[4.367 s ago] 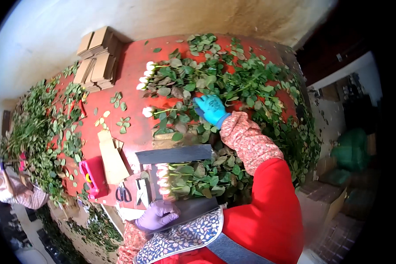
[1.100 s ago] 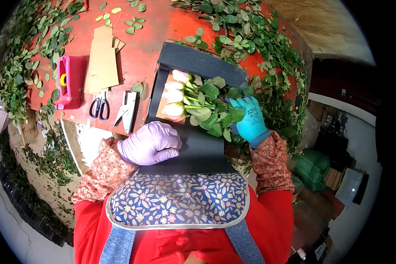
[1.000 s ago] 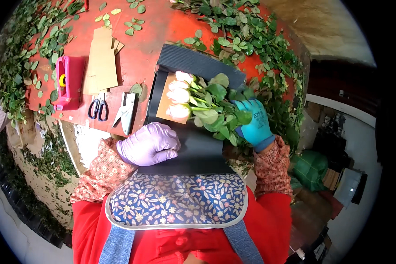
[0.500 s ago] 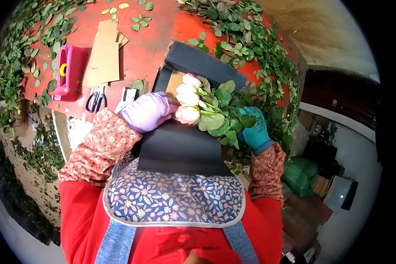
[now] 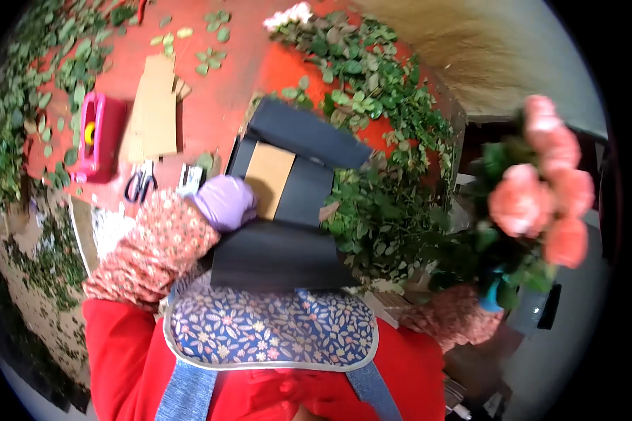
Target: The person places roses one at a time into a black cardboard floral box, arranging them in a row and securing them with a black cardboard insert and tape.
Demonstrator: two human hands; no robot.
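Observation:
My left hand [image 5: 226,203], in a purple glove, lies curled at the left edge of a black corrugated wrapping sheet [image 5: 305,200]. Its fingers are closed and mostly turned out of sight, so what they grip is hidden. A brown cardboard piece [image 5: 270,172] rests on the black sheet beside this hand. Off to the right, my right hand [image 5: 493,293], in a blue-green glove, is closed round a bunch of pink-coral roses [image 5: 521,200]. The blooms are raised and blurred. Leaves cover most of that hand.
A pink tape dispenser [image 5: 104,137], dark-handled scissors [image 5: 141,184], a small stapler-like tool [image 5: 189,179] and cardboard strips [image 5: 154,105] lie on the red table [image 5: 225,70]. Cut leaves [image 5: 379,70] and a leafy heap [image 5: 379,217] edge it. Pale pink roses [image 5: 288,15] lie at the far side.
My right hand has moved right, and the roses it holds are off the black sheet and raised. The brown cardboard there is uncovered. My left hand remains at the sheet's left edge.

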